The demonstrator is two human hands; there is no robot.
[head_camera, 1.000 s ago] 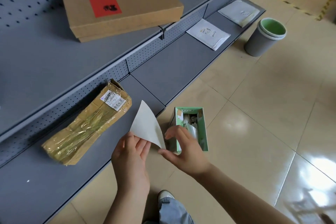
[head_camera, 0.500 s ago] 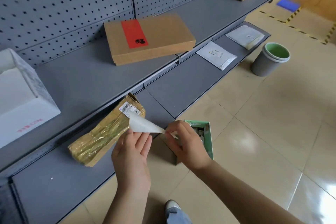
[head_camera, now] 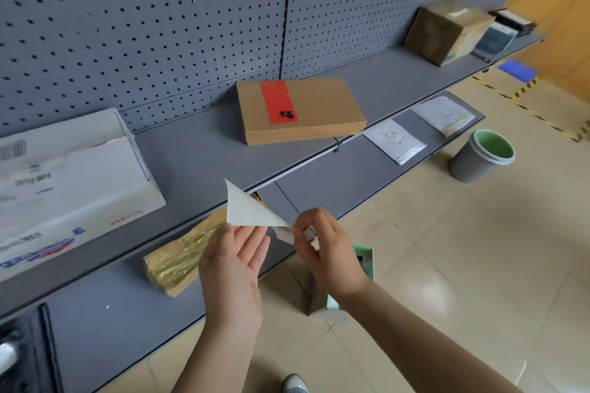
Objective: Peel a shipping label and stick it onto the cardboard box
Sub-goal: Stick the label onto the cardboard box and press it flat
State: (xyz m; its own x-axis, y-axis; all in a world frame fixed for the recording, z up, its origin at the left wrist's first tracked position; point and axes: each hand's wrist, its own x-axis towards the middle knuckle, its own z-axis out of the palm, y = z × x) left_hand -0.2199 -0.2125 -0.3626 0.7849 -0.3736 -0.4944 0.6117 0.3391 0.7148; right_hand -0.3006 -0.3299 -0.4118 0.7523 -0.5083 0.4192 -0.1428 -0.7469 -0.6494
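A white shipping label sheet [head_camera: 247, 209] stands up between my hands, low in the middle of the view. My left hand [head_camera: 234, 260] supports its lower edge with flat, spread fingers. My right hand [head_camera: 322, 244] pinches the sheet's right corner, where a small white flap [head_camera: 285, 234] hangs down. The flat cardboard box [head_camera: 314, 112] with a red strip [head_camera: 278, 101] lies on the upper grey shelf, well beyond both hands.
A parcel wrapped in yellowish tape [head_camera: 182, 254] lies on the lower shelf [head_camera: 105, 322] behind my left hand. A green open box [head_camera: 362, 260] stands on the floor under my right hand. A white carton [head_camera: 64, 182] sits left; a grey bin [head_camera: 479, 156] stands right.
The camera has tilted up, showing more of the upper shelf and pegboard. The label sheet has risen and turned more upright, and my right hand has pulled a corner flap down.
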